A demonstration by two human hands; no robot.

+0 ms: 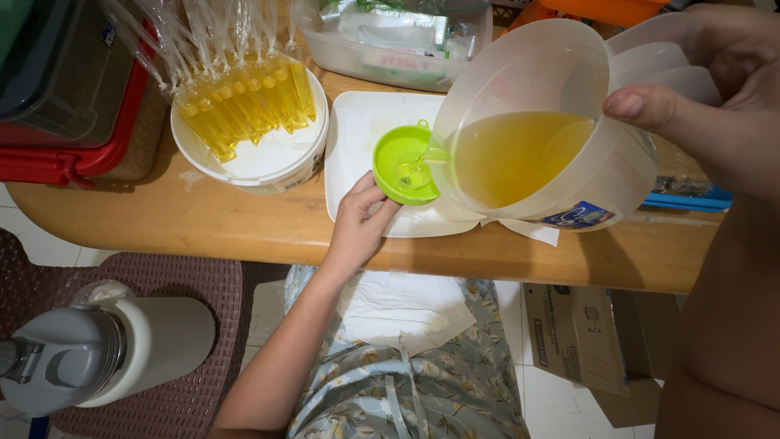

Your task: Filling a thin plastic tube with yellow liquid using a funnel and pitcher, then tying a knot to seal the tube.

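We hold the green funnel (404,165) steady with our left hand (357,225), fingers pinched on its near rim, over the white tray (355,130). Our right hand (715,97) wraps the handle of the clear jug (540,134), thumb pressed on its side, tipping yellow liquid (512,154) through the spout into the funnel. If we tilt too steeply, the funnel could overflow onto the tray and wooden table (203,223). The white tub (260,158) of filled plastic tubes (244,97) stands just beside the tray; a knock could topple them.
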